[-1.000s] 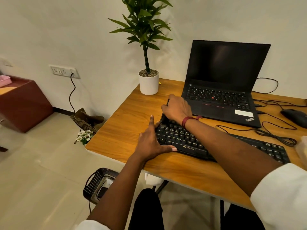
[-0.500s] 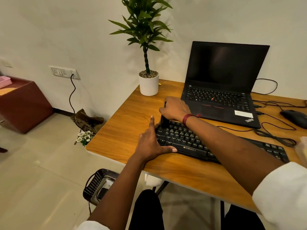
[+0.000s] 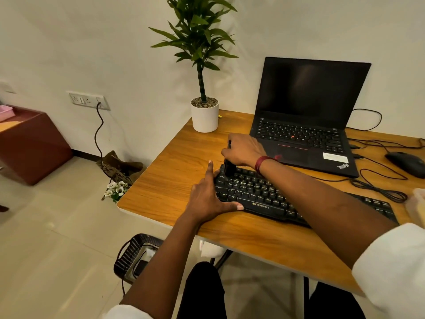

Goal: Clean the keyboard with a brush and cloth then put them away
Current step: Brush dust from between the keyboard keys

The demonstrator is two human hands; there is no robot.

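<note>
Brush [image 3: 228, 168] at the keyboard's [image 3: 264, 203] left end.
Right hand [image 3: 243, 149] grips the brush upright on the far-left keys; left hand [image 3: 204, 199], fingers straight, braces the keyboard's left edge. Table [image 3: 165, 180] wood stretches left to its rim; the laptop [image 3: 305, 125] sits close behind.

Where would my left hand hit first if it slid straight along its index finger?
Left hand would likely cross bare desk to the white plant pot, narrowly passing the right hand; depth unclear.
</note>
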